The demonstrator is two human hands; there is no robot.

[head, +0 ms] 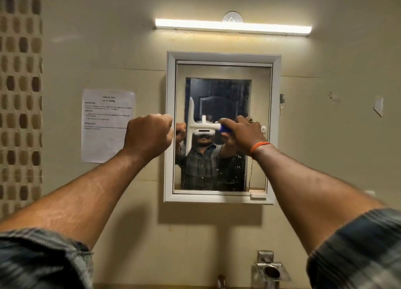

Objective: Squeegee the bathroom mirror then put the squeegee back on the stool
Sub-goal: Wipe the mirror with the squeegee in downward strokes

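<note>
A white-framed bathroom mirror (223, 169) hangs on the beige wall, its glass streaked with droplets. My right hand (240, 132) grips the blue handle of a white squeegee (191, 124). The squeegee's blade stands vertical against the left part of the glass, its handle pointing right. My left hand (149, 134) is curled into a fist at the mirror's left frame edge and holds nothing. The stool is out of view.
A printed paper sheet (106, 126) is stuck to the wall left of the mirror. A tube light (232, 27) glows above. A metal soap holder (272, 271) and a tap top (221, 281) sit below. Mosaic tiles (20, 93) cover the far left wall.
</note>
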